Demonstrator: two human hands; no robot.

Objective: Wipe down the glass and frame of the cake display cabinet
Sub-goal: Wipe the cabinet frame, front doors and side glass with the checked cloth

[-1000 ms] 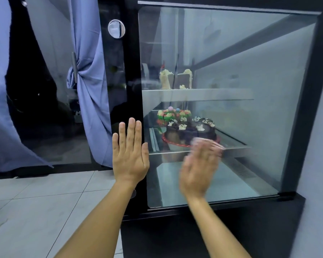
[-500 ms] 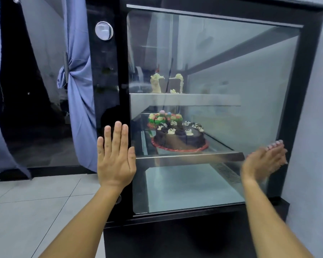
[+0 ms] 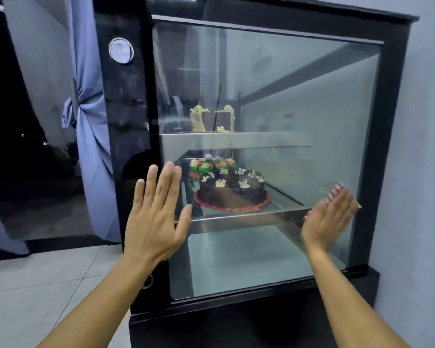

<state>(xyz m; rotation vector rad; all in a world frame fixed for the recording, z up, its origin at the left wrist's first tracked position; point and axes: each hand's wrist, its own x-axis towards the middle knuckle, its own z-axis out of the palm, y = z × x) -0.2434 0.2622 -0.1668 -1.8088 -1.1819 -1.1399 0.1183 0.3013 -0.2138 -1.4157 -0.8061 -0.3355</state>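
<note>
Bare forearms reach up from the bottom edge; the left hand lies flat with straight fingers across the black frame post and the left edge of the glass, holding nothing. The right hand, fingers straight and blurred, presses the pane just inside its right edge, near the frame's right post; whether it holds a cloth cannot be told. Behind the glass, between the hands, a chocolate cake sits on the middle shelf. Pale floor tiles lie open to the left.

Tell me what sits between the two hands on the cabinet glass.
In the head view, between left hand and right hand: glass, with the chocolate cake behind it.
</note>
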